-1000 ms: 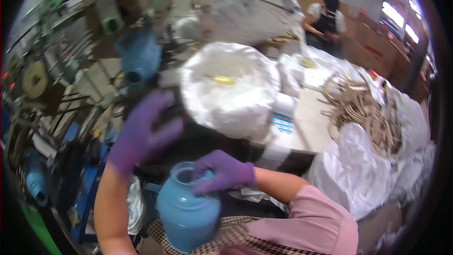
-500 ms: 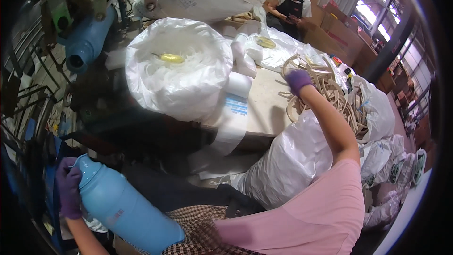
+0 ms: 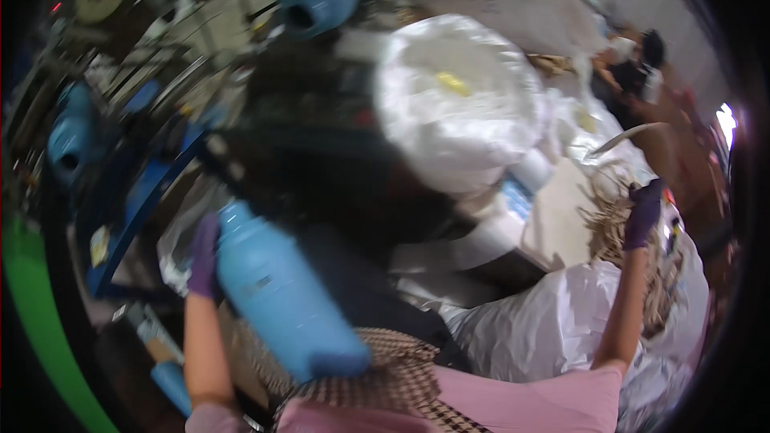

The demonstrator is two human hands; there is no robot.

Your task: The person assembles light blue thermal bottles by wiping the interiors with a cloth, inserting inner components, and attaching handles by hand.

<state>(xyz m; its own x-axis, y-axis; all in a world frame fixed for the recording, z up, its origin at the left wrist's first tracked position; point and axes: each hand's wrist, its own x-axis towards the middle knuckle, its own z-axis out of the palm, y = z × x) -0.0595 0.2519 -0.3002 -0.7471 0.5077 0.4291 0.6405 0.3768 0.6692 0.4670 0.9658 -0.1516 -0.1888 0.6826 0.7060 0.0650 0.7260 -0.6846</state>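
Head view: blue bottle (image 3: 281, 297) is gripped by the gloved left hand (image 3: 204, 261) at seven o'clock, tilted; a slip is risked. Right hand (image 3: 644, 212), at three o'clock, is curled into tan strips (image 3: 613, 220), which could snag.

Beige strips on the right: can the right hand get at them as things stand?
Probably yes: the right hand is already on the strips with nothing between. The left hand holds the blue bottle.

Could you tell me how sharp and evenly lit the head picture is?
Head view: motion-smeared throughout, so the blue bottle in the left hand and the right hand on the straps look soft; edges bow toward the black rim; glare at far right.
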